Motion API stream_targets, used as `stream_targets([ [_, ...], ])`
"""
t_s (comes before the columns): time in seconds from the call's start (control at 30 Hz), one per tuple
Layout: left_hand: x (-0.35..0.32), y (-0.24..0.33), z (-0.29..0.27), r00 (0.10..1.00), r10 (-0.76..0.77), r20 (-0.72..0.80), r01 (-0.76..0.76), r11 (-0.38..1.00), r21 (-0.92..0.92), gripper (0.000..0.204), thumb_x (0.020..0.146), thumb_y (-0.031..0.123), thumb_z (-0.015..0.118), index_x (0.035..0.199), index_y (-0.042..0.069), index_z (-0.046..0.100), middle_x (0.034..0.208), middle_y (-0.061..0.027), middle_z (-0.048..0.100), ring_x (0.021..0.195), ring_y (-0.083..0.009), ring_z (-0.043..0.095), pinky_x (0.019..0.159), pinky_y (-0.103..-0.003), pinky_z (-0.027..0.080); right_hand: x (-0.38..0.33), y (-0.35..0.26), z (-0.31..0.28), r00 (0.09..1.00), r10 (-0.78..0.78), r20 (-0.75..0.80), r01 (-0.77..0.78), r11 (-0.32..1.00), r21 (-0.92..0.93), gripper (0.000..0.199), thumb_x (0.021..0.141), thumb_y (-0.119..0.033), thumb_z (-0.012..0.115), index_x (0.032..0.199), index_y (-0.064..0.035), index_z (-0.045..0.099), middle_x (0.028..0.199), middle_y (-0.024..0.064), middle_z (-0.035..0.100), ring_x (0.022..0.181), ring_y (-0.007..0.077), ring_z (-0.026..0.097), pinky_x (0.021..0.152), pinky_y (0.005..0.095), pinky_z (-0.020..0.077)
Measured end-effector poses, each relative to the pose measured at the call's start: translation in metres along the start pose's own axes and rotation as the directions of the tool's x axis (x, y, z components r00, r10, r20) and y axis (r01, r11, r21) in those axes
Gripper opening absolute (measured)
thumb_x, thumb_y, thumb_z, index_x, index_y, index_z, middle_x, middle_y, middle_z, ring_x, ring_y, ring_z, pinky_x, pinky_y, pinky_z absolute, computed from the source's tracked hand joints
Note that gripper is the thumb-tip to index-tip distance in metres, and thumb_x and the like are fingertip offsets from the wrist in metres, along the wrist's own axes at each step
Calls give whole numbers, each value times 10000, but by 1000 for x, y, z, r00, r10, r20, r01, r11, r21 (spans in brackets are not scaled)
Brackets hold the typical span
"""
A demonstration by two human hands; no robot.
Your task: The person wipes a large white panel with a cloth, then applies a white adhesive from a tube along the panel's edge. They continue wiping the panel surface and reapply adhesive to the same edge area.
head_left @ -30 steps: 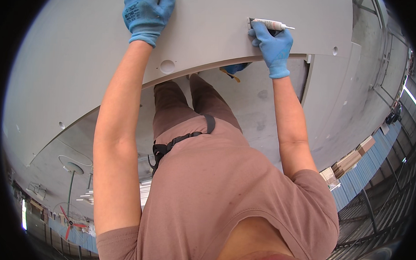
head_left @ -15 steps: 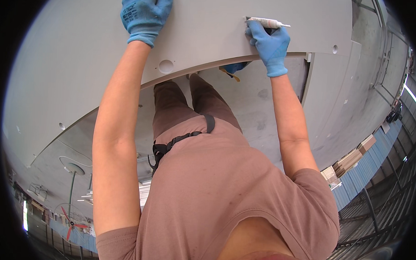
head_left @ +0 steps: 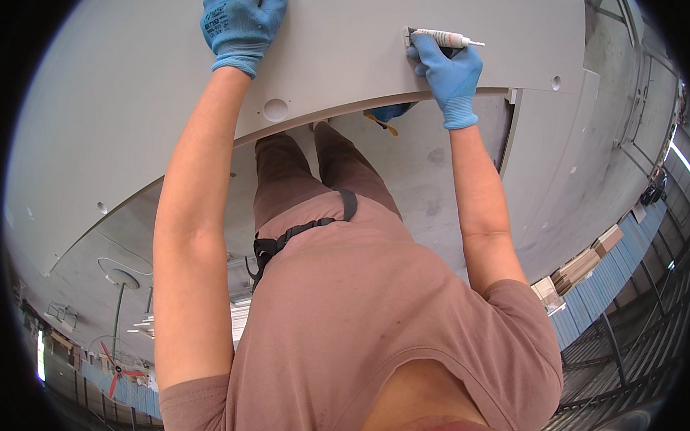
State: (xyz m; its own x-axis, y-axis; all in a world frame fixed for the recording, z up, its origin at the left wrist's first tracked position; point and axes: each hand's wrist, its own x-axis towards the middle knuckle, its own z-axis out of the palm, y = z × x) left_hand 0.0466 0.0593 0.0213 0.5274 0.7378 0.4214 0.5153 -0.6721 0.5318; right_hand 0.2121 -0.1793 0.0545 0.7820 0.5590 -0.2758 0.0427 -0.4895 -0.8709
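The right hand [head_left: 447, 73] is clamped on a white tube [head_left: 448, 39], which lies across the thumb side with its narrow nozzle [head_left: 476, 44] pointing out to the right of that hand; a dark part shows just under the tube, too hidden to name. Over the last second this hand and tube have slid slightly left and then a touch back right, the grip unchanged, so the work seems to be small strokes at one spot on the grey panel [head_left: 343, 44] beneath the fingers, rather than a shift to a new place. The left hand [head_left: 244, 26] has barely moved and sits well apart from the right, over the panel; its fingers run out at the upper edge, so I cannot tell whether they are closed on anything. Below it and toward the right hand is a round recess [head_left: 276, 110]; nearer the right hand, past the panel's edge, a blue thing [head_left: 392, 111] shows partly.
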Motion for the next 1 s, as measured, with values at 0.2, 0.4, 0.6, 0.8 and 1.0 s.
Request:
stream_targets([
  [0.2,1,-1,0,1000,5,11,-5,1000,-28,159,976,203,695,944,59,756,890,-162,734,842,-354,694,788,-452,555,2,2,-3,999,37,40,-36,999,-32,226,959,-203,796,969,23,786,820,81,789,663,112,727,563,239,555],
  [0.4,2,-2,1,1000,17,7,-16,999,-34,172,980,208,695,942,50,753,882,-160,740,817,-353,694,777,-447,559,3,4,-3,999,18,32,-17,1000,-15,293,914,-291,828,908,1,802,754,64,784,570,94,683,553,250,550],
  [0.6,2,-2,0,1000,1,8,-1,999,-37,180,980,213,694,940,47,753,877,-161,743,823,-350,701,779,-446,561,2,0,-3,999,38,13,-37,999,-22,279,933,-270,812,909,7,797,768,74,787,570,92,681,550,248,552],
  [0.8,2,1,-2,1000,-18,20,19,1000,-23,174,979,218,692,946,60,756,887,-162,742,831,-354,702,782,-445,563,2,-6,-7,992,125,8,-125,985,120,221,977,-215,783,966,5,790,814,82,790,578,78,657,544,217,528],
  [1.0,2,1,-2,999,-27,29,28,999,-19,170,977,223,691,955,68,759,901,-159,744,844,-354,704,784,-447,564,2,-4,-5,996,89,31,-89,996,2,230,977,-229,783,950,0,792,786,72,780,562,76,634,544,225,515],
])
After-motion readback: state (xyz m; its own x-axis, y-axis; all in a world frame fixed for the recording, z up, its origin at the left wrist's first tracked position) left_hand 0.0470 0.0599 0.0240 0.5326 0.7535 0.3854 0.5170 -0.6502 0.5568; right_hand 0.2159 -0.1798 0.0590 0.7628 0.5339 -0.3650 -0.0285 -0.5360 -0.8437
